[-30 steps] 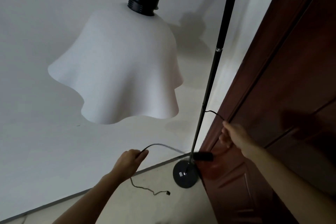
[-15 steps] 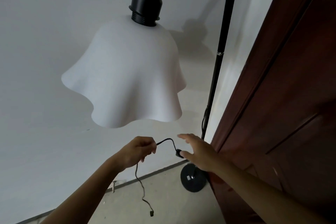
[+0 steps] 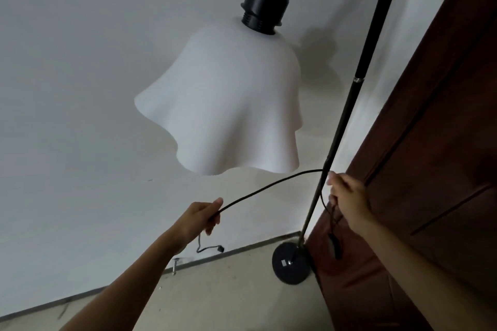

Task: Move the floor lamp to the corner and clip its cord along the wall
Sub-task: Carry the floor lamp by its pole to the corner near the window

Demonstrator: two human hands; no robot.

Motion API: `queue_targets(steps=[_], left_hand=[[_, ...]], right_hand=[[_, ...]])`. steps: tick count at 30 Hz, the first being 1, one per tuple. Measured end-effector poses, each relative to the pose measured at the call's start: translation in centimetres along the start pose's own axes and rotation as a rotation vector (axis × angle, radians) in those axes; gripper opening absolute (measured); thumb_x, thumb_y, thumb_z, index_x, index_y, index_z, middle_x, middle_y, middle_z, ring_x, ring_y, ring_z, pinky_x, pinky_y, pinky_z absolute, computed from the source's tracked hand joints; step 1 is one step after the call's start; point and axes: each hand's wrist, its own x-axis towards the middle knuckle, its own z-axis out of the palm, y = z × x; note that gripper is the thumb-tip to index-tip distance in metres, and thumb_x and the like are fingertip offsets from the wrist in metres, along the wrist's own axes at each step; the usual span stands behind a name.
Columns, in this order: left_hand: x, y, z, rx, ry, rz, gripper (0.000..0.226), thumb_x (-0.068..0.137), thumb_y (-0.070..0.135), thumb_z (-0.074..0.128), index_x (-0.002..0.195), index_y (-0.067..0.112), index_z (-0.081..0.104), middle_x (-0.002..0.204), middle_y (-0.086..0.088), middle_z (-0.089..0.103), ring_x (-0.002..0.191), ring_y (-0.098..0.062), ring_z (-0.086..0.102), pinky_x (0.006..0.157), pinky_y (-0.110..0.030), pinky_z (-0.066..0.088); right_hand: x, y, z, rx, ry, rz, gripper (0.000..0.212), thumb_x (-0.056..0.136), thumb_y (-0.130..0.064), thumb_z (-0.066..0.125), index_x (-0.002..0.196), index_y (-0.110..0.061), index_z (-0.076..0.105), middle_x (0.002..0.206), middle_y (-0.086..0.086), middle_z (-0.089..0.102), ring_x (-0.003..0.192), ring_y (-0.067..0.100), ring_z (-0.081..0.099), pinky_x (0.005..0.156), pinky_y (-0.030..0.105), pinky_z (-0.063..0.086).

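we find the floor lamp (image 3: pixel 347 126) standing in the corner, its round black base (image 3: pixel 291 263) on the floor (image 3: pixel 228 298) where the white wall (image 3: pixel 67 88) meets the dark wooden door (image 3: pixel 443 142). the wavy white shade (image 3: pixel 226 105) hangs from the black socket (image 3: pixel 262 12) left of the pole.

compared with half a second ago, the two hands have moved apart. the left hand (image 3: pixel 200 219), then close to the right one, now sits lower left with its fingers (image 3: pixel 215 220) curled closed around the black cord (image 3: pixel 269 187). the right hand (image 3: pixel 348 200) has gone from an open reach near the base to a spot just beside the pole, fingers pinched shut on the cord.

the cord, earlier a small loop between the hands, now runs as a long shallow arc from one hand to the other. below the right hand a length hangs down with an inline switch (image 3: pixel 334 244) against the door. the plug end (image 3: pixel 220 248) dangles under the left hand near the baseboard.
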Motion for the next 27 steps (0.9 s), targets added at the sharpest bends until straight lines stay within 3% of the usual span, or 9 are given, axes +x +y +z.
queue_targets(steps=[3, 6, 11, 15, 16, 18, 21, 24, 27], left_hand=[[0.3, -2.5, -0.9, -0.036, 0.063, -0.049, 0.05, 0.092, 0.047, 0.049, 0.059, 0.011, 0.057, 0.051, -0.001, 0.049, 0.057, -0.02, 0.047, 0.067, -0.033, 0.04], [0.8, -4.4, -1.5, -0.027, 0.168, -0.066, 0.046, 0.089, 0.042, 0.058, 0.054, 0.013, 0.052, 0.049, -0.002, 0.046, 0.056, -0.02, 0.044, 0.065, -0.032, 0.039], [2.4, -3.8, -0.4, -0.073, 0.207, -0.018, 0.042, 0.083, 0.032, 0.069, 0.056, 0.009, 0.047, 0.056, -0.007, 0.033, 0.054, -0.02, 0.04, 0.061, -0.033, 0.047], [3.3, -3.1, 1.0, -0.067, 0.204, -0.003, 0.029, 0.081, 0.017, 0.069, 0.062, -0.002, 0.059, 0.059, -0.012, 0.04, 0.054, -0.023, 0.044, 0.064, -0.036, 0.042], [3.5, -2.9, 1.4, -0.059, 0.2, 0.001, 0.028, 0.081, 0.014, 0.069, 0.061, -0.002, 0.058, 0.058, -0.013, 0.041, 0.054, -0.023, 0.045, 0.064, -0.036, 0.04], [3.7, -2.4, 2.4, -0.035, 0.185, 0.013, 0.03, 0.08, 0.01, 0.068, 0.055, 0.001, 0.053, 0.054, -0.012, 0.041, 0.053, -0.022, 0.043, 0.063, -0.034, 0.038], [3.6, -1.8, 3.9, 0.024, 0.158, 0.016, 0.044, 0.079, 0.009, 0.07, 0.047, 0.012, 0.04, 0.048, -0.004, 0.032, 0.051, -0.02, 0.039, 0.049, -0.024, 0.039], [3.4, -1.6, 5.1, 0.093, 0.149, 0.013, 0.052, 0.081, 0.012, 0.07, 0.045, 0.017, 0.032, 0.042, 0.008, 0.026, 0.049, -0.017, 0.032, 0.047, -0.021, 0.039], [3.0, -1.7, 5.7, 0.132, 0.19, -0.012, 0.055, 0.082, 0.016, 0.071, 0.044, 0.019, 0.031, 0.039, 0.011, 0.025, 0.049, -0.016, 0.032, 0.055, -0.028, 0.038]], right_hand=[[1.0, 1.5, -3.4, 0.0, 0.207, 0.115, 0.033, 0.099, -0.022, 0.052, 0.068, -0.009, 0.055, 0.055, 0.004, 0.04, 0.037, 0.008, 0.04, 0.033, 0.014, 0.031], [0.4, 4.3, -5.9, -0.113, 0.264, 0.231, 0.033, 0.1, -0.021, 0.048, 0.072, -0.006, 0.055, 0.058, 0.008, 0.041, 0.036, 0.008, 0.043, 0.032, 0.014, 0.031], [-3.2, 9.4, -5.4, -0.327, 0.032, 0.537, 0.026, 0.1, -0.016, 0.047, 0.078, -0.005, 0.055, 0.058, 0.01, 0.051, 0.049, 0.02, 0.05, 0.046, 0.021, 0.033], [-5.0, 10.8, -4.4, -0.518, -0.209, 0.596, 0.014, 0.092, 0.001, 0.053, 0.083, -0.008, 0.059, 0.07, 0.01, 0.055, 0.055, 0.013, 0.047, 0.048, 0.02, 0.034], [-4.9, 10.9, -4.2, -0.561, -0.254, 0.585, 0.013, 0.089, 0.005, 0.056, 0.092, -0.005, 0.063, 0.079, 0.012, 0.06, 0.061, 0.012, 0.051, 0.049, 0.017, 0.038], [-4.1, 10.7, -3.9, -0.587, -0.298, 0.545, 0.034, 0.083, 0.006, 0.065, 0.117, 0.004, 0.06, 0.105, 0.02, 0.064, 0.086, 0.019, 0.061, 0.066, 0.016, 0.048], [-1.8, 8.0, -3.4, -0.527, -0.277, 0.392, 0.053, 0.082, -0.011, 0.075, 0.13, 0.001, 0.054, 0.127, 0.022, 0.059, 0.118, 0.029, 0.058, 0.1, 0.039, 0.048], [1.0, 3.6, -2.5, -0.375, -0.146, 0.117, 0.038, 0.083, -0.03, 0.075, 0.117, -0.017, 0.063, 0.115, 0.008, 0.067, 0.111, 0.018, 0.062, 0.095, 0.04, 0.051], [3.4, -1.1, -1.1, -0.165, -0.079, -0.117, 0.017, 0.086, -0.047, 0.065, 0.092, -0.031, 0.066, 0.086, -0.011, 0.072, 0.086, -0.001, 0.065, 0.075, 0.015, 0.047]])
